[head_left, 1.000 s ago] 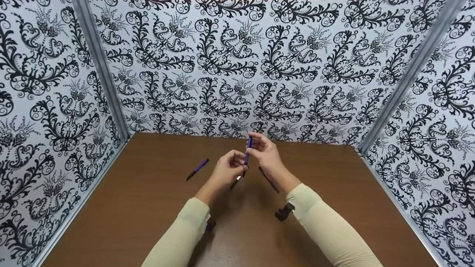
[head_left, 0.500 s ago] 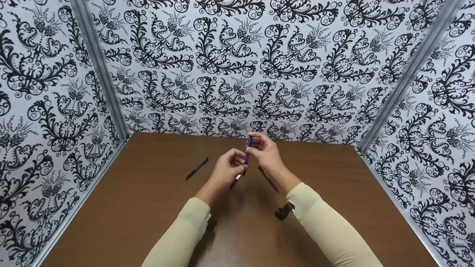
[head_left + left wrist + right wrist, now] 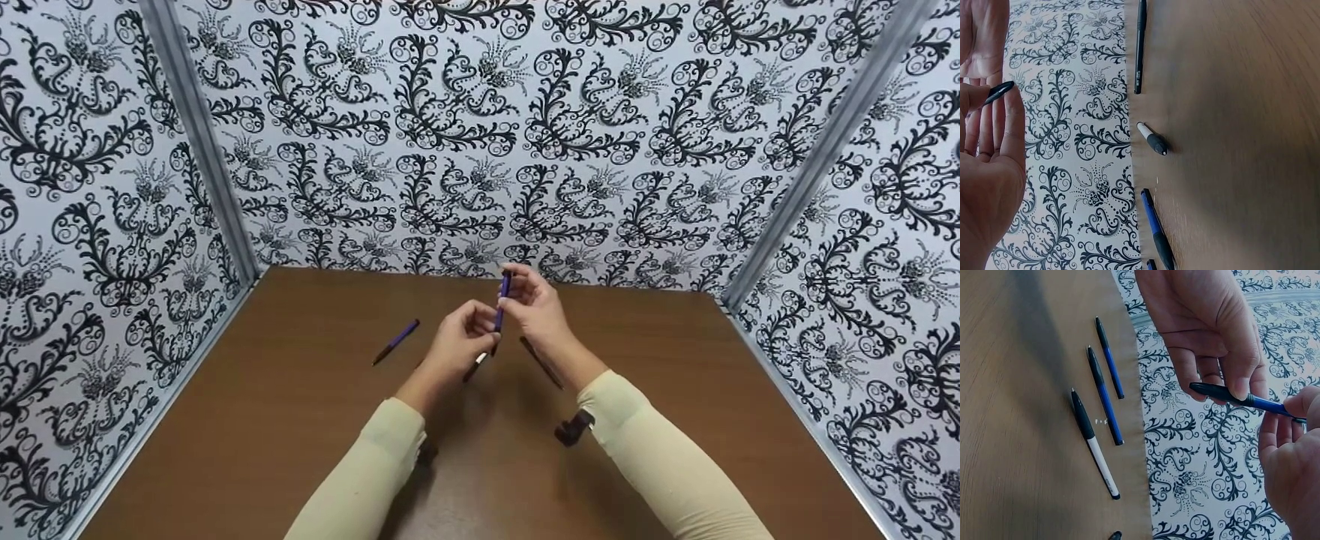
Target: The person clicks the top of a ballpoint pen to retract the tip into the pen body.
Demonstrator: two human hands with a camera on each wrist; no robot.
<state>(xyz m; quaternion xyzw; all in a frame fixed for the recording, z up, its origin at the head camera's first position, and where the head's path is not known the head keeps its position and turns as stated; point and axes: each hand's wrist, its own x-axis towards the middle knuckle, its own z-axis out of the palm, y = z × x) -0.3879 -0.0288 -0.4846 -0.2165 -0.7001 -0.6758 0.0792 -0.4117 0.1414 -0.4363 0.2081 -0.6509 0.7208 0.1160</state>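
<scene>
Blue pen is pinched low by left hand and high by right hand, held above tabletop toward far edge, hardly shifted since a second ago, so handling seems steady.

Pens half concealed by hands and by picture edges.
In the head view the left hand covers part of the white-barrelled pen, and the right hand partly overlaps the black pen, which the left wrist view crops at its top edge. Fingers hide most of the held pen in the left wrist view; just one dark end shows. That view's left edge crops both hands, and its bottom edge leaves only the end of a blue pen. Lettering on the black pen is too small to read.
</scene>
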